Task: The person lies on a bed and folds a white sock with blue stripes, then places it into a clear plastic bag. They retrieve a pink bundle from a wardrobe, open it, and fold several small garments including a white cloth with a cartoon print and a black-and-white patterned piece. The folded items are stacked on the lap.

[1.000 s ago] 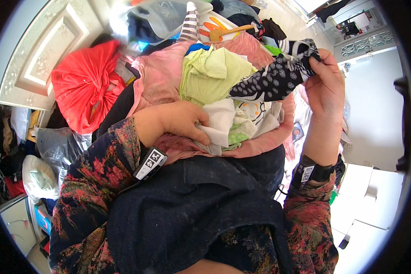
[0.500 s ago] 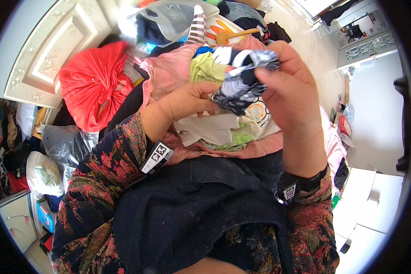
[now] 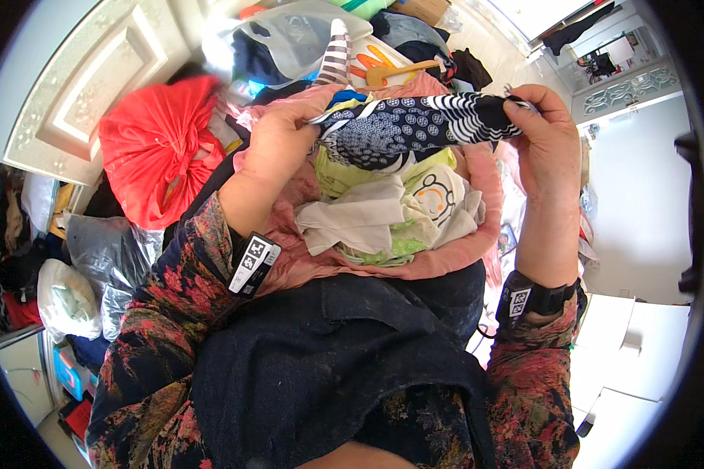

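Stretched sideways between my hands is a black-and-white patterned cloth [image 3: 414, 125], with dots in its middle and wavy stripes toward the right. My left hand [image 3: 280, 141] pinches its left end. At the other end, the fingertips of my right hand [image 3: 546, 129] are closed on a narrow dark part. Below the cloth lies a loose pile of small light garments: a pale grey piece [image 3: 352, 215], a cream one with a printed animal face [image 3: 434, 199], and a green-patterned one [image 3: 399, 244]. They rest on a pink cloth [image 3: 477, 250] in front of my lap.
A knotted red bag [image 3: 156, 148] stands at the left beside a white panelled door [image 3: 102, 86]. Beyond the pile are a striped stuffed piece [image 3: 335, 59], a yellow-brown wooden-looking tool [image 3: 399, 72] and a translucent plastic bag [image 3: 297, 39]. White cabinets [image 3: 630, 352] stand at the right.
The bunched patterned cloth is now spread out lengthwise. My right hand has moved right and my left hand up and left, uncovering more of the pile.
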Motion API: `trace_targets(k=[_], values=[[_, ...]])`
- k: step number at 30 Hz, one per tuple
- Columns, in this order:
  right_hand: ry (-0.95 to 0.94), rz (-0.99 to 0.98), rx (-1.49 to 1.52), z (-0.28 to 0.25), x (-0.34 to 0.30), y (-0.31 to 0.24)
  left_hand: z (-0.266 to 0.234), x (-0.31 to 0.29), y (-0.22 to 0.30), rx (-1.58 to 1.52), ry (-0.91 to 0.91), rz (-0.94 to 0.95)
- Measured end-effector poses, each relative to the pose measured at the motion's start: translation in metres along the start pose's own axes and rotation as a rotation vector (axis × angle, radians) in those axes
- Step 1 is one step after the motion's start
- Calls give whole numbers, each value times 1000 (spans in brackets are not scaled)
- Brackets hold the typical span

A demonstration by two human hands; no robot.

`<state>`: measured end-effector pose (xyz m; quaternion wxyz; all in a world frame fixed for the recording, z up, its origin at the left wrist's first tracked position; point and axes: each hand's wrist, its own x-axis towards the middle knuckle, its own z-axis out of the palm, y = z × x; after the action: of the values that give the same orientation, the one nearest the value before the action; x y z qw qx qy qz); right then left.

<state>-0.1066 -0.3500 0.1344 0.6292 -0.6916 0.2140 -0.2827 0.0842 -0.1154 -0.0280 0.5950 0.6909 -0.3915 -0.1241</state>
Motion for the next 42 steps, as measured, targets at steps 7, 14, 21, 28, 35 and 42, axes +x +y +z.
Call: trace_targets(k=[7,14,21,28,35,42], values=[[144,-87,-171,-26,10,-7,-1,3,-1,-324,295,-332],[236,-123,-162,-96,-19,46,16,-3,0,-470,40,111],[-165,132,-1065,-118,-77,112,47,-39,13,109,-603,342],[-573,-3,-592,-33,-58,121,53,-46,20,174,-704,334],[-700,-8,-737,-11,-50,122,46,-42,16,275,-609,302],[-213,-452,-1089,-39,-5,34,18,-11,15,489,-86,305]])
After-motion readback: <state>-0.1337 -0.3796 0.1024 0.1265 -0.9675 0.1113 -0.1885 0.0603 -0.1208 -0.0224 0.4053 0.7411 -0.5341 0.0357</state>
